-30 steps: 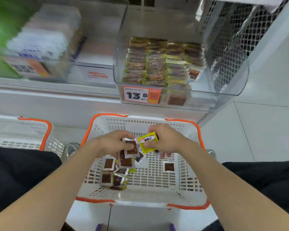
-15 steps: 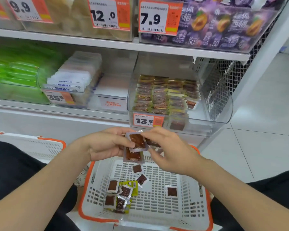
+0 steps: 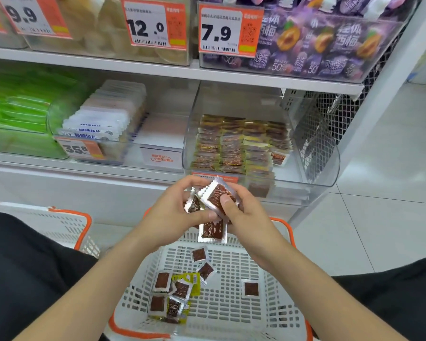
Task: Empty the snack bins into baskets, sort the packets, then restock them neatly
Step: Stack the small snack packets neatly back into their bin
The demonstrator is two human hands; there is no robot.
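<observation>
Both hands have risen from the white basket (image 3: 231,313) toward the clear bin (image 3: 312,168). The left hand (image 3: 172,212) grips several brown packets (image 3: 218,195) above the basket's far edge, and the right hand (image 3: 246,217) pinches the top one. This looks like sorting. Next, square the stack for the bin's front edge. The held count is unclear, and the bin's price tag is mostly hidden.

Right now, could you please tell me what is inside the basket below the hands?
Inside the basket lie several clear packets of brown snack, one apart at the right, plus a yellow-green packet. The left hand and right hand, holding more packets, cover its far end.
</observation>
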